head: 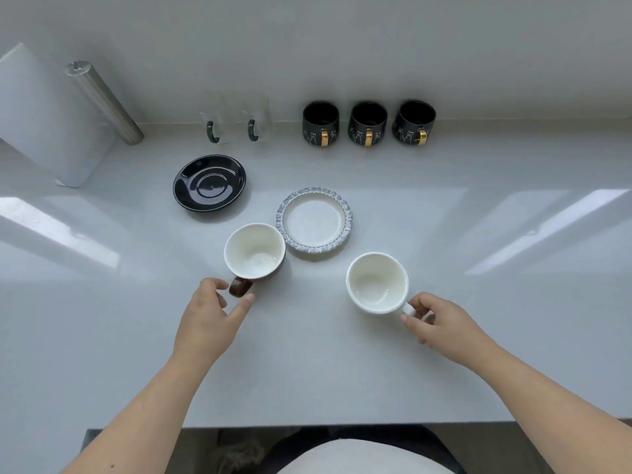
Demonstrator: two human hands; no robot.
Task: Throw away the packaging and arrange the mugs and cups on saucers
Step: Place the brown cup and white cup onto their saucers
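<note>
Glossy black saucer [209, 182], blue-rimmed white saucer [314, 223], brown-outside cup [254, 252], white cup [377, 282].

Countertop [513, 336]: smooth, pale, semi-glossy, carries window glare. Black saucer [209, 183]: glazed ceramic, high gloss. Scalloped saucer [314, 223]: glazed, textured blue-grey rim. Near cups: brown cup [254, 252] and white cup [377, 282], glossy glaze. Far black mugs [368, 123]: matt-looking, shiny gold handles. Far left cylinder [102, 100]: brushed metal. Glass mugs [236, 123]: clear.

I see a pale countertop [513, 336] running back to a plain wall [342, 46]. Far left, a metal cylinder [104, 100] leans against the wall, just right of a white board [44, 118] that stands tilted.
</note>
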